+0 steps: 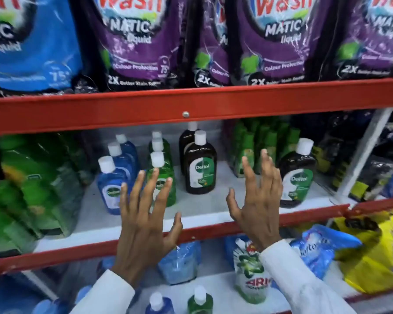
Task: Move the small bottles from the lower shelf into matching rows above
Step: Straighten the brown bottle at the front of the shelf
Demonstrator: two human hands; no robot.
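Observation:
On the middle shelf point(204, 209) stand three rows of small bottles: blue ones point(110, 184), green ones point(162, 177) and brown ones point(200, 168), all with white caps. Another brown bottle point(296, 175) stands alone further right. My left hand point(145, 220) is raised in front of the blue and green rows, fingers spread, holding nothing. My right hand point(258, 200) hovers between the two brown bottles, fingers apart and empty. On the lower shelf a small blue bottle point(159, 303) and a small green bottle point(200, 300) stand at the bottom edge of the view.
Green refill packs point(32, 189) fill the middle shelf's left side and green pouches point(254, 146) stand at the back. Large purple and blue detergent bags point(141, 41) sit above a red shelf rail point(191, 107). Blue pouches, an Ariel pouch point(251, 275) and yellow bags point(381, 252) lie below.

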